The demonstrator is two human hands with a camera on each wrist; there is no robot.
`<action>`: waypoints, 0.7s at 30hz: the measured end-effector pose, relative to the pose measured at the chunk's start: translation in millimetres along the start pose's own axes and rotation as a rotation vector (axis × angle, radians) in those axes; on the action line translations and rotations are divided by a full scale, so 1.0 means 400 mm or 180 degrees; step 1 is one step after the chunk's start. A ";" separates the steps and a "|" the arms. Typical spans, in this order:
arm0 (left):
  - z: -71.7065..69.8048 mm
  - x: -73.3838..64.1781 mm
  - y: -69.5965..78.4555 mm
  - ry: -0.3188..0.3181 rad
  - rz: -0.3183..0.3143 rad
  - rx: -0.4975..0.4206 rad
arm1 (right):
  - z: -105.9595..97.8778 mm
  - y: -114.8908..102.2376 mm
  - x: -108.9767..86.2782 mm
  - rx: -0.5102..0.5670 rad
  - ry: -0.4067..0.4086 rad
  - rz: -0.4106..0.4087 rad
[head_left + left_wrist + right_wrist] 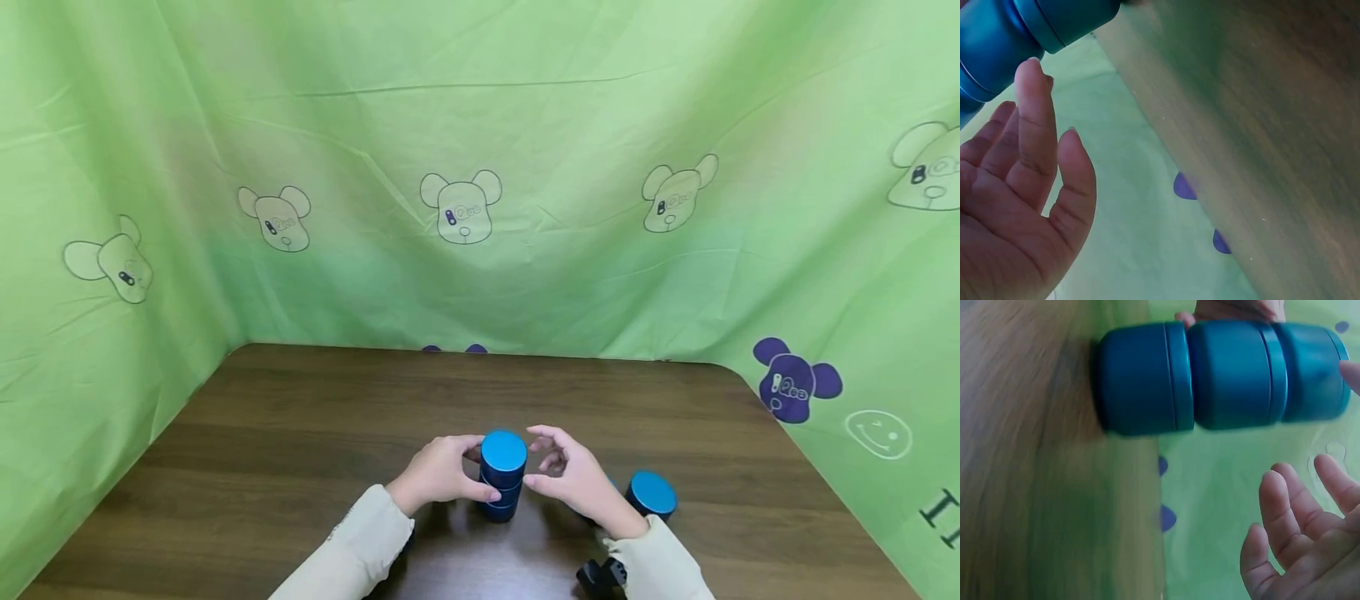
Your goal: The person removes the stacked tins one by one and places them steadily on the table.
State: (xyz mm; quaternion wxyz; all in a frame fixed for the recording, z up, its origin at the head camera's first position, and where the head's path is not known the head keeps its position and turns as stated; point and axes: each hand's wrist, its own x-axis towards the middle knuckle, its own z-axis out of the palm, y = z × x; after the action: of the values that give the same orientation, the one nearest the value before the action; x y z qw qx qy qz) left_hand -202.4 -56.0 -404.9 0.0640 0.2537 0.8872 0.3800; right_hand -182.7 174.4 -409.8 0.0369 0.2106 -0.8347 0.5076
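Observation:
Three round blue canisters stand in an upright stack (pixel 502 477) on the brown table. The right wrist view shows the bottom canister (pixel 1141 381), middle canister (pixel 1232 375) and top canister (pixel 1310 369) lying sideways across the picture. My left hand (pixel 438 475) holds the stack from the left, thumb across the front and fingers reaching behind. In the left wrist view a fingertip (pixel 1034 65) meets the stack's side. On the other side is my right hand (pixel 570 475), fingers spread and bent loosely, nothing in its grasp. Its thumb (pixel 1352 375) overlaps the top canister's edge; contact is unclear.
To the right, partly behind my right forearm, stands another blue canister (pixel 652 493). A sliver of blue (pixel 613 483) shows beside it, mostly hidden. The wooden table (pixel 337 408) meets a green printed cloth (pixel 465 292) at the back and sides. A black device (pixel 600 577) sits at my right wrist.

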 end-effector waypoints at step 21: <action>0.008 0.009 0.004 0.0047 0.0008 0.0025 | 0.037 -0.036 0.030 -0.0096 -0.0243 -0.0076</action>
State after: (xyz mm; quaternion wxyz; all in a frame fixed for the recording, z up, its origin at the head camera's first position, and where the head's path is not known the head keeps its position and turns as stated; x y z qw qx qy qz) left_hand -203.9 -51.3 -405.8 0.0560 0.2522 0.8888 0.3785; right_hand -185.6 152.2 -401.8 0.0142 0.2391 -0.8405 0.4860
